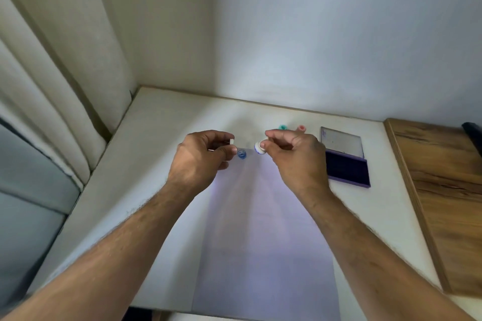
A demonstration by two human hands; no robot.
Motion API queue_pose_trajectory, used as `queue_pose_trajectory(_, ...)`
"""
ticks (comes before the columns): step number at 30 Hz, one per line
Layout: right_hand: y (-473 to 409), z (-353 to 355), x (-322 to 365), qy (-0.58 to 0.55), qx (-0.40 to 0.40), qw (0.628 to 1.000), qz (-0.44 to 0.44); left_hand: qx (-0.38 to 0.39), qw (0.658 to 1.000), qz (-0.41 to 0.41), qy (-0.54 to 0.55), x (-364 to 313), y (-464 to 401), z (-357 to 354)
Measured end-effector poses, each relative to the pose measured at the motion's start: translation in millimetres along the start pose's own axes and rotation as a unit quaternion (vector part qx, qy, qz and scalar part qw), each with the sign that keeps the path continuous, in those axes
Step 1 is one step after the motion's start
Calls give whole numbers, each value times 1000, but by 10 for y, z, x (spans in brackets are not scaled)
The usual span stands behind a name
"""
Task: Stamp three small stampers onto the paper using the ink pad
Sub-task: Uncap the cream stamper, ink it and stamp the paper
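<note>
A white sheet of paper (260, 229) lies on the table and carries one round blue stamp print (242, 154) near its far end. My right hand (294, 154) pinches a small white stamper (259, 148) with a blue face, held just right of the print and above the paper. In my left hand (200, 156) is a small white cap-like piece (232, 141), gripped between thumb and fingers. A teal stamper (282, 127) and a pink stamper (302, 128) stand behind my right hand. To the right the purple ink pad (347, 167) lies open with its lid (341, 142) raised.
The white table (146, 164) stands in a corner, with walls behind and a curtain (52, 86) at the left. A wooden surface (443, 190) adjoins the table on the right. A dark object (473, 135) shows at the right edge.
</note>
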State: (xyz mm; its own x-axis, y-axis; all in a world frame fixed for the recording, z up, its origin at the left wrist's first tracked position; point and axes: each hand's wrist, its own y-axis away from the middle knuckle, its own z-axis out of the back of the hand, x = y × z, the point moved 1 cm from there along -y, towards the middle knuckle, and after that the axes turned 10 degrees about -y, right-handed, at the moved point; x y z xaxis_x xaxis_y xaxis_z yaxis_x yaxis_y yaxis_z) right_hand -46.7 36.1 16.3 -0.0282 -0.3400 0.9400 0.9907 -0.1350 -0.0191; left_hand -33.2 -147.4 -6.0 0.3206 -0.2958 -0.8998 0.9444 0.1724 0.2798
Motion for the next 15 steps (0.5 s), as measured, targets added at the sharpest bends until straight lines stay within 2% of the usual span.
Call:
queue_pose_trajectory(6, 3, -136, -21, 41, -3, 997, 67, 14, 999, 2, -35, 9, 33, 20)
queue_pose_trajectory(15, 34, -214, -211, 128, 14, 990, 53, 47, 988, -8, -149, 20, 64, 20)
